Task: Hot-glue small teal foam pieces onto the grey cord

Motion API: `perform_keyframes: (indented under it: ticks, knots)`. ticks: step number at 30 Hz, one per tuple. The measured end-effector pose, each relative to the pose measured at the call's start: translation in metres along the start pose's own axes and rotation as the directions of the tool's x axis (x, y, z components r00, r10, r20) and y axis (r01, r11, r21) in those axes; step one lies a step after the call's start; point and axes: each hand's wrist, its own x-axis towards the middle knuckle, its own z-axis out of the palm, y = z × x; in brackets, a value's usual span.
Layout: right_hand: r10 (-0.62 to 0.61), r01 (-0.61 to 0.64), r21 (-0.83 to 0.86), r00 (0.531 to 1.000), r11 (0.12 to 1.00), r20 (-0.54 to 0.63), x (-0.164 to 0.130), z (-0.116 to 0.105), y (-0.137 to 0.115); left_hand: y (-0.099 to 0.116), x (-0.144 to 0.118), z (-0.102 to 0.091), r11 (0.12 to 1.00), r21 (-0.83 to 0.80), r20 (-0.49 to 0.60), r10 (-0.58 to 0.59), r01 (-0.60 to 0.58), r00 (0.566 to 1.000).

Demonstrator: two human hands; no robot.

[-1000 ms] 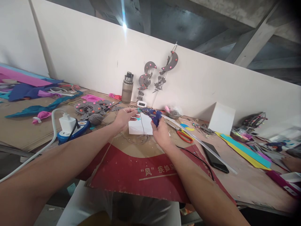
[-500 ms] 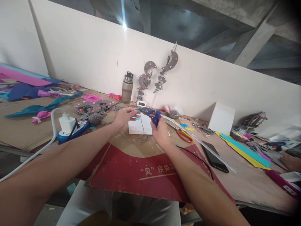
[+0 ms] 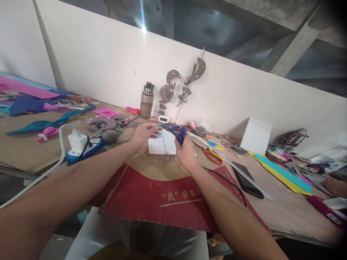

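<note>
We observe the right hand [image 3: 185, 153] clenched around the blue glue gun [image 3: 175, 130], nozzle toward 9 o'clock. The left hand [image 3: 142, 135] pinches a small teal piece [image 3: 159, 136] at the nozzle, above the white foam block [image 3: 161, 146], table centre.

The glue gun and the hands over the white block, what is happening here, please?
A person grips a blue glue gun in the right hand, a long clear glue stick trailing behind it. Its nozzle points at a small piece with a thread hanging from it, pinched in the left hand above a white block. Scissors and a phone lie on the table.
</note>
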Motion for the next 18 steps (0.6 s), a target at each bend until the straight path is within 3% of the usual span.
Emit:
perform_keyframes:
  ticks: [7,10,12,15,18]
  knots:
    - [0.045,-0.045,0.047,0.999,0.998,0.009,0.001,-0.003,-0.004,-0.003,0.003,-0.003,1.0,0.009,-0.009,0.009,-0.008,1.0]
    - [0.183,-0.193,0.162,0.98,0.968,0.072,0.008,-0.002,0.005,-0.008,0.008,-0.006,1.0,-0.02,-0.028,-0.006,0.005,1.0]
    - [0.309,-0.337,0.179,0.937,0.925,0.164,0.014,-0.002,0.015,-0.011,0.011,-0.007,0.998,-0.053,-0.046,-0.026,0.023,0.999]
    - [0.448,-0.461,-0.013,0.855,0.887,0.261,0.022,-0.003,0.031,-0.012,0.011,-0.006,0.996,-0.086,-0.051,-0.037,0.033,0.998]
    - [0.491,-0.422,-0.271,0.822,0.865,0.288,0.027,-0.004,0.04,-0.01,0.007,-0.003,0.998,-0.064,-0.032,-0.023,0.021,0.999]
